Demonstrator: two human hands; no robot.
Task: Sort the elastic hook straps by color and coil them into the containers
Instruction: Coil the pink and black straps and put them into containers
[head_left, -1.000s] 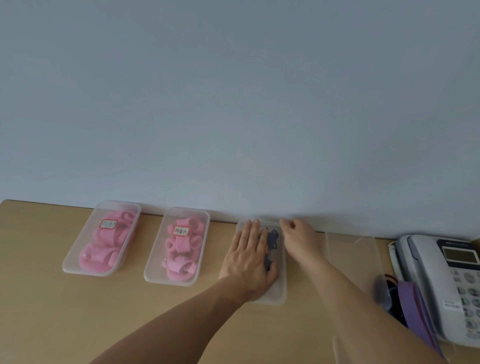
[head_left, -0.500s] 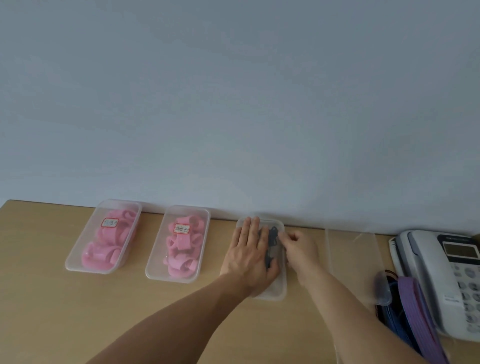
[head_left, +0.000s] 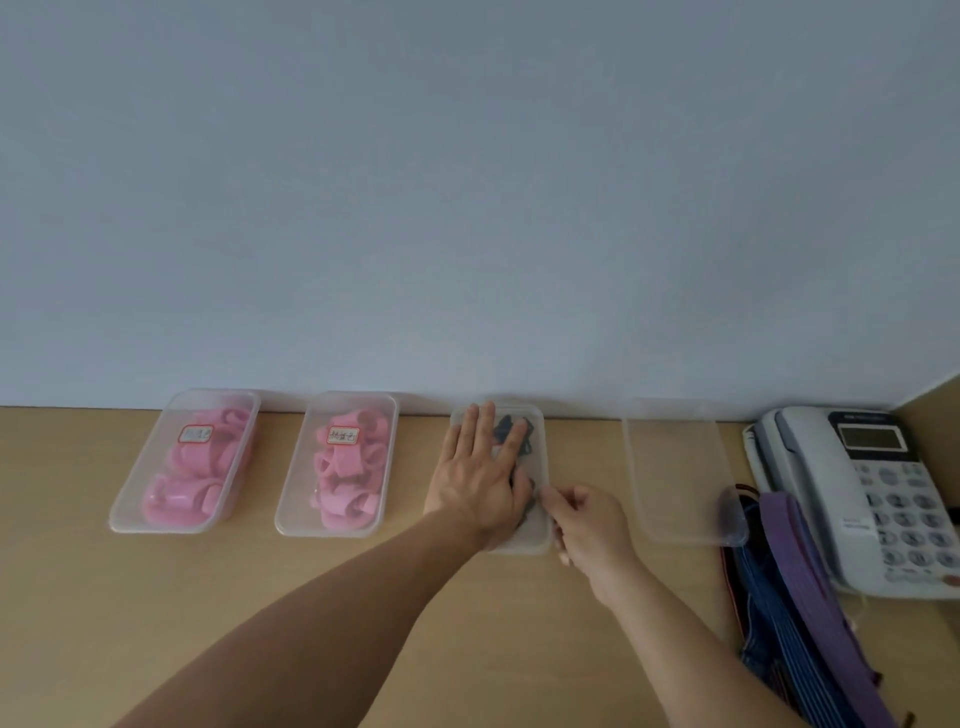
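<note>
I see my left hand (head_left: 480, 483) flat, grip apart, pressing on the clear container (head_left: 538, 447) of dark straps (head_left: 503, 428) at the tabletop's (head_left: 78, 597) back edge. My right hand (head_left: 589, 525) has its grip pinched on the container's near right rim.

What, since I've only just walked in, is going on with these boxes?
A person's left hand lies flat on a clear plastic container holding dark straps, while the right hand pinches its near right edge, seemingly closing it. Left of it stand two closed, labelled clear containers of pink coils. Blue and purple straps wait beside a grey telephone.
</note>
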